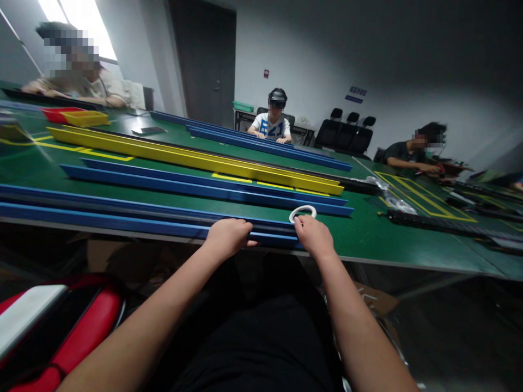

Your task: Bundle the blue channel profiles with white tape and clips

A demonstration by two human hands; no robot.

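Two long blue channel rails lie side by side along the near edge of the green table. My left hand is closed around the nearer part of them, its thumb on top and fingertips below. At their right end is my right hand, its fingers pinched together on a white ring like a roll of tape. The ring tilts up from the table. My right fingers also touch or nearly touch the rail end; their undersides are hidden.
Farther back lie another blue rail pair, a yellow rail and more blue rails. Black strips and clear plastic wrap are at right. Red and yellow trays sit at left. Three other people work around the table.
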